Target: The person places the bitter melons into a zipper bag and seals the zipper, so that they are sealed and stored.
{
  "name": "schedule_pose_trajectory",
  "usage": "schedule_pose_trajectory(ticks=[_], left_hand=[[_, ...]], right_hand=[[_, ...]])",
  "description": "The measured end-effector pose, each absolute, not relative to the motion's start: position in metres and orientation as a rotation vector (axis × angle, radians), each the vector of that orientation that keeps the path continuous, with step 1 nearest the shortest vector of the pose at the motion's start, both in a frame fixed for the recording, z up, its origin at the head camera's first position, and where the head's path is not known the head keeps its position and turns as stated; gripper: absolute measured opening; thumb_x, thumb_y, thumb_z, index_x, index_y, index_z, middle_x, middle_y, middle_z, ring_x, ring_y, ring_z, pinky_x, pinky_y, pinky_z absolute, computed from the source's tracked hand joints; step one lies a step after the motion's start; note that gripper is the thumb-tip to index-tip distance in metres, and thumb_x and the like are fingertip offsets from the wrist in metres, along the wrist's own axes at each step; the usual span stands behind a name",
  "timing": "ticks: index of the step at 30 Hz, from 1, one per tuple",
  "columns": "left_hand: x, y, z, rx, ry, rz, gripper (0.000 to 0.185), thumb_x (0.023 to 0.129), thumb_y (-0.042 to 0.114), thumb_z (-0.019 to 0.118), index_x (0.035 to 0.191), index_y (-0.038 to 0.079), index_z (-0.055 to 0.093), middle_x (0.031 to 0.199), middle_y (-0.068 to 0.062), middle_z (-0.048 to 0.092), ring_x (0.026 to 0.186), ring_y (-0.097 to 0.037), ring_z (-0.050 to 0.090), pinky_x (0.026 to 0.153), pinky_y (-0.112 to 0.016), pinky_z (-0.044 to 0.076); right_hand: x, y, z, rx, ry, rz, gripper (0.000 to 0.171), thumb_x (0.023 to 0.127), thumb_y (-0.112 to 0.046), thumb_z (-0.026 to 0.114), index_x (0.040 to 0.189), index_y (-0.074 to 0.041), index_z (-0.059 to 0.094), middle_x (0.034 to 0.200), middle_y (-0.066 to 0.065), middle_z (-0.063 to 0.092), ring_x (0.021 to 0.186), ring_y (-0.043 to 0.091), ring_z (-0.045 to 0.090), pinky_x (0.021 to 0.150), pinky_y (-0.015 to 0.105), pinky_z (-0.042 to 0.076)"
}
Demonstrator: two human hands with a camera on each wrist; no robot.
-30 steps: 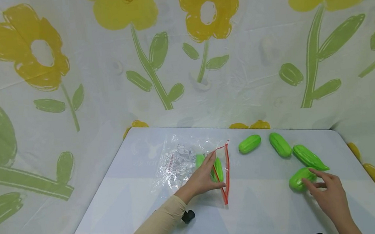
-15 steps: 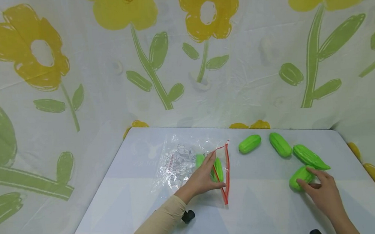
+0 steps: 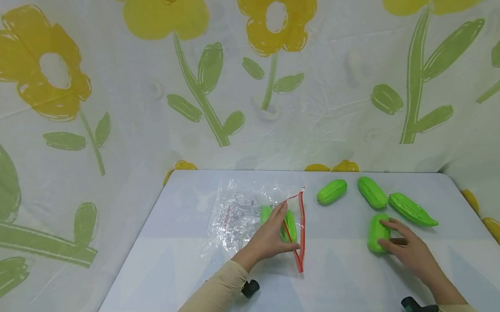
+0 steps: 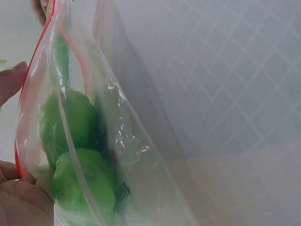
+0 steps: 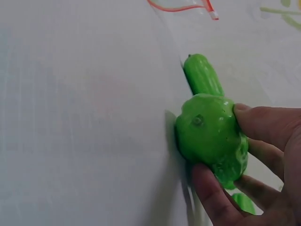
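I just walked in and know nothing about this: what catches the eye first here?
Bright green toy vegetables: the right hand grips one toy on the pale table, with three more lying beyond it. At centre, the left hand holds open a clear red-rimmed bag with green pieces inside, before a big yellow-flower curtain.

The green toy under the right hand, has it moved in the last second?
Yes. The green toy slid left, away from the ridged green toy and toward the bag.
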State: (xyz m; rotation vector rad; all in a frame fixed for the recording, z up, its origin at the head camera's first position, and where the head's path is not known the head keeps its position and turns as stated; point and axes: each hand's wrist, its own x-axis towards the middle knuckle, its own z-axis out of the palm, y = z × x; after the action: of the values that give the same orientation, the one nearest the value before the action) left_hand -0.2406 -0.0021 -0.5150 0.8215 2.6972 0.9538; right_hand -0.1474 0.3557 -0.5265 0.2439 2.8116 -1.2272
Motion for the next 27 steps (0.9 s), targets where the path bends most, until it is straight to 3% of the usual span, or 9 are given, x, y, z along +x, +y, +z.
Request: schedule_pose_trajectory(ticks=[20,24,27], left_hand=[[-0.242,-0.003,-0.515,0.856,2.710,0.947,0.114,0.070,0.047,0.076,0.150,0.025,-0.002,0.156,0.005,0.004,0.139,-0.015,0.021,0.105,-0.036,0.036],[-0.242,-0.003,-0.516,0.875,2.716,0.941,0.114,0.070,0.047,0.077,0.151,0.019,0.001,0.156,0.004,0.004,0.139,-0.016,0.020,0.106,-0.035,0.035],[-0.242,-0.003,-0.516,0.862,2.703,0.949,0.114,0.070,0.047,0.077,0.151,0.022,0.000,0.156,0.006,0.003,0.139,-0.015,0.020,0.106,-0.035,0.034]], right_hand=[[-0.174,0.320,-0.537,-0.011,2.769,-1.314,0.064,0.084,-0.052,0.059,0.141,-0.032,0.039,0.153,0.009,0.021,0.114,0.039,0.050,0.075,0.043,0.052],[-0.178,0.316,-0.536,-0.016,2.767,-1.324,0.063,0.084,-0.052,0.059,0.141,-0.031,0.039,0.153,0.009,0.020,0.115,0.040,0.049,0.076,0.046,0.052],[-0.178,0.314,-0.534,-0.027,2.768,-1.320,0.063,0.085,-0.050,0.059,0.141,-0.029,0.039,0.152,0.013,0.021,0.115,0.042,0.049,0.077,0.049,0.051]])
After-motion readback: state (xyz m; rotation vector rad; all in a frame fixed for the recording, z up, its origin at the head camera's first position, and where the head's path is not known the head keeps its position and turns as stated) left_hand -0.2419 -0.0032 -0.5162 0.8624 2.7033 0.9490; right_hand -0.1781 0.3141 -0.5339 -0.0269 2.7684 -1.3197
